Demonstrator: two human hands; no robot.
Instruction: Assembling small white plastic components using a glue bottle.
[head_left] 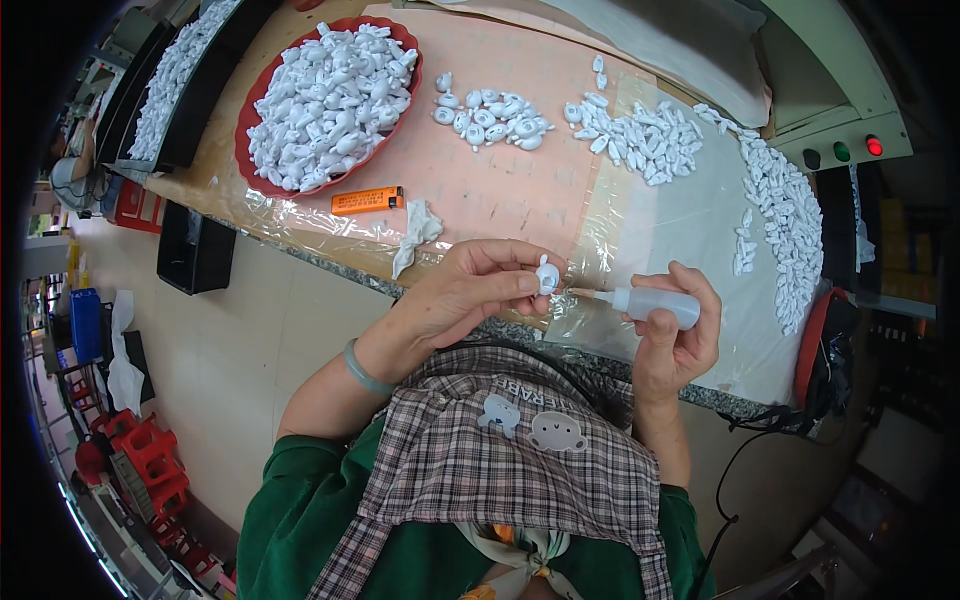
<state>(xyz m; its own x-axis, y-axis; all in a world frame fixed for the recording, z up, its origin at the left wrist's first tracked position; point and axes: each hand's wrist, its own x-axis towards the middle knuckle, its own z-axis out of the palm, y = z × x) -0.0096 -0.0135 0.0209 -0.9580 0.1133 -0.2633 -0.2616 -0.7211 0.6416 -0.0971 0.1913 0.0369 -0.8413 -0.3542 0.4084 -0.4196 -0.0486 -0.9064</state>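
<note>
Nearest, a plaid apron over a green sleeve was seen. Just beyond, a small white part was pinched between thumb and fingertips of the left hand, held above the near table edge. The right hand was closed around a squeeze bottle, whose long axis lay left to right, with its nozzle pointed left at the part and almost touching it; the part thus lay just left of the bottle tip. Farther off, an orange lighter and a crumpled rag were laid, then loose white parts in heaps and, far left, a red tray was piled with them.
</note>
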